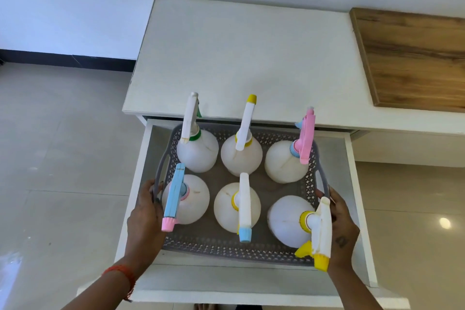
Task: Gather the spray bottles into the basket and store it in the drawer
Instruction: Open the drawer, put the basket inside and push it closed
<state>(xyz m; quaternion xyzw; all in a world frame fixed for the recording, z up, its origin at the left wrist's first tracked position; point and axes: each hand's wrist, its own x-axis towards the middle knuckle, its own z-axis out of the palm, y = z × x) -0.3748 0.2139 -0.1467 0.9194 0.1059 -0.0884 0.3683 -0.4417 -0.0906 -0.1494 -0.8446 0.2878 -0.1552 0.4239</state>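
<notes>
A grey perforated basket [226, 250] holds several white spray bottles with coloured heads, among them one with a blue head and pink nozzle [173, 196] and one with a yellow trigger [289, 221]. The basket sits inside, or just above, the pulled-out white drawer [351, 184]; I cannot tell whether it rests on the bottom. My left hand [144, 211] grips the basket's left handle. On the right rim, my right hand [343, 229] holds the other side, partly hidden behind the yellow-trigger bottle.
The drawer belongs to a white cabinet whose top [241, 58] lies just beyond it. A wooden board [412, 58] lies on the surface to the right. Glossy beige floor tiles [57, 158] spread to the left and right. Toes show at the bottom edge.
</notes>
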